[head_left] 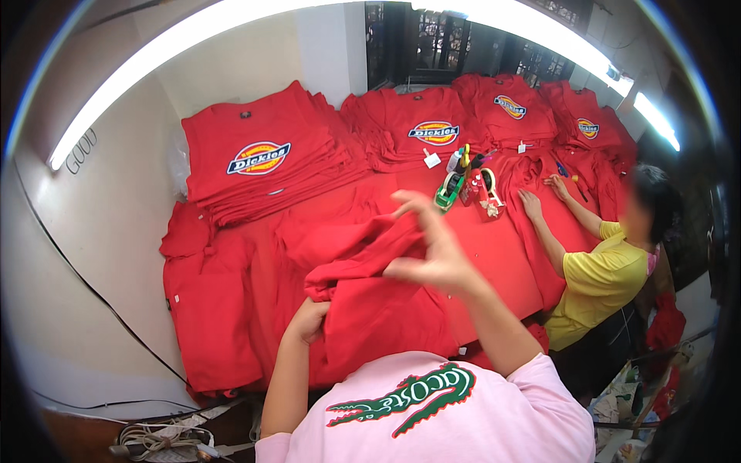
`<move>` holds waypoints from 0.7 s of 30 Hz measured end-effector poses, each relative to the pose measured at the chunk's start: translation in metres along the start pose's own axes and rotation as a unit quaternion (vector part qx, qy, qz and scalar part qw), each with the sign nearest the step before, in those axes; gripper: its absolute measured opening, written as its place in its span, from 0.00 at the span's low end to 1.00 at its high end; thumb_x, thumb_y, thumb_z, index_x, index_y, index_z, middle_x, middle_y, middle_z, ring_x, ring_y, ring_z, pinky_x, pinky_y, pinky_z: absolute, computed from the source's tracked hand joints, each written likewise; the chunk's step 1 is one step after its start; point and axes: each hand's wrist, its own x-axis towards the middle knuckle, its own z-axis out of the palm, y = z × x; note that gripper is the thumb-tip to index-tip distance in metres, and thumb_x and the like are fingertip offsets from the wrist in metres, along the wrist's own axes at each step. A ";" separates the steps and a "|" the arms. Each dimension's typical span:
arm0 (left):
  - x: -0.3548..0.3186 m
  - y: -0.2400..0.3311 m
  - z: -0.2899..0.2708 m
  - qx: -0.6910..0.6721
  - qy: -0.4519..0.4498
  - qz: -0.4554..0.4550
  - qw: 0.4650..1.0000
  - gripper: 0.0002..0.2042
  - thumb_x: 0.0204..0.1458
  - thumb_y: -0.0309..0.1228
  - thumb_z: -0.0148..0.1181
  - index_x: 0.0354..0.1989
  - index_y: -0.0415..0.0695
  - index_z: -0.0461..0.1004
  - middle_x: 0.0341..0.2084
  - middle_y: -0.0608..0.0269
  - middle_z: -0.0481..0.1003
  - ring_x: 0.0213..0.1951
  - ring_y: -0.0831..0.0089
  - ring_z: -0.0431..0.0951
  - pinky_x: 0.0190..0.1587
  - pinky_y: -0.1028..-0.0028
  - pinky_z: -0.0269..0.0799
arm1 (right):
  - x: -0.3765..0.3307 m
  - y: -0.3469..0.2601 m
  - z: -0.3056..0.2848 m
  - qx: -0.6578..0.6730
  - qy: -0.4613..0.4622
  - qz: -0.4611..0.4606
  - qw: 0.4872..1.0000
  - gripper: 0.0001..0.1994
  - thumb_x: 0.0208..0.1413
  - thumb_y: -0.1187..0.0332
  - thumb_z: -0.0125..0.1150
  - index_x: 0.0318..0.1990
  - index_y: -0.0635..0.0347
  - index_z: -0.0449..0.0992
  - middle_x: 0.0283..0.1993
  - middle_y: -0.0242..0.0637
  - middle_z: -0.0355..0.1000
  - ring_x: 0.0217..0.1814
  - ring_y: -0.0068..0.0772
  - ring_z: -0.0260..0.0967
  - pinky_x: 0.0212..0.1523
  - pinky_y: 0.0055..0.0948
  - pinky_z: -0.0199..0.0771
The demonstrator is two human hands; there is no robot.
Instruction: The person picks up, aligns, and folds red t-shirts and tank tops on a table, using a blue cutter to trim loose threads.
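A red shirt (378, 320) hangs bunched and partly folded in front of me, above the red-covered table. My left hand (310, 320) is closed on its lower left edge, with the fingertips hidden behind the cloth. At the shirt's upper right is my right hand (440, 251), a little blurred, its thumb and fingers spread wide. The cloth's edge lies by that open hand, and no grip on it shows. More red garments (212, 309) lie flat on the table to the left.
Stacks of red printed shirts (270, 158) line the table's back. Tape dispensers (449, 190) and pens stand at its middle. A co-worker in yellow (602, 278) handles red cloth on the right. Coiled cords (150, 440) lie at the lower left.
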 end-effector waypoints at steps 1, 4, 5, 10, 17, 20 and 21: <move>-0.002 0.010 0.008 0.008 -0.034 -0.021 0.999 0.23 0.54 0.19 0.58 0.61 0.39 0.75 0.51 0.60 0.82 0.50 0.69 0.83 0.54 0.67 0.78 | -0.007 0.004 0.018 -0.043 -0.049 -0.016 0.998 0.54 0.40 0.65 0.81 0.77 0.55 0.54 0.69 0.50 0.60 0.75 0.48 0.57 0.71 0.42 0.64; -0.026 0.058 0.043 0.052 -0.065 0.019 0.996 0.23 0.51 0.20 0.62 0.58 0.35 0.76 0.46 0.62 0.82 0.46 0.73 0.83 0.53 0.71 0.78 | -0.031 0.022 0.067 -0.181 -0.095 0.127 0.971 0.54 0.43 0.63 0.76 0.79 0.46 0.50 0.67 0.53 0.60 0.67 0.61 0.66 0.61 0.51 0.75; -0.033 0.077 0.056 0.075 -0.079 0.044 0.993 0.22 0.51 0.21 0.63 0.57 0.35 0.77 0.45 0.64 0.82 0.45 0.75 0.82 0.51 0.73 0.77 | -0.040 0.049 0.074 -0.170 -0.045 0.180 0.968 0.53 0.43 0.63 0.76 0.79 0.45 0.51 0.66 0.53 0.62 0.64 0.61 0.69 0.59 0.52 0.76; -0.081 0.111 0.023 -0.124 0.046 0.384 0.914 0.10 0.62 0.30 0.55 0.47 0.43 0.78 0.44 0.61 0.81 0.45 0.71 0.82 0.55 0.65 0.78 | -0.060 0.127 0.077 -0.239 -0.052 0.270 0.931 0.49 0.43 0.65 0.76 0.76 0.46 0.57 0.60 0.51 0.69 0.55 0.61 0.76 0.54 0.52 0.78; -0.063 0.092 -0.003 -0.283 -0.050 0.194 0.938 0.13 0.68 0.34 0.54 0.54 0.42 0.78 0.50 0.57 0.82 0.50 0.66 0.84 0.56 0.61 0.81 | -0.083 0.118 0.018 0.040 -0.345 0.286 0.893 0.54 0.45 0.63 0.81 0.79 0.53 0.54 0.70 0.45 0.68 0.61 0.40 0.74 0.58 0.38 0.78; -0.045 0.054 0.042 -0.228 0.038 0.073 0.970 0.12 0.67 0.31 0.56 0.54 0.42 0.78 0.46 0.61 0.83 0.46 0.71 0.85 0.52 0.68 0.82 | -0.051 0.061 0.053 0.053 -0.191 0.260 0.945 0.54 0.49 0.62 0.79 0.80 0.55 0.50 0.75 0.49 0.60 0.67 0.38 0.69 0.62 0.36 0.72; -0.044 0.047 0.064 -0.216 0.034 0.075 0.973 0.12 0.66 0.30 0.56 0.54 0.42 0.78 0.45 0.62 0.84 0.45 0.72 0.84 0.51 0.69 0.81 | -0.040 0.045 0.068 0.079 -0.162 0.275 0.944 0.55 0.48 0.61 0.79 0.80 0.57 0.48 0.77 0.52 0.57 0.65 0.37 0.69 0.59 0.35 0.72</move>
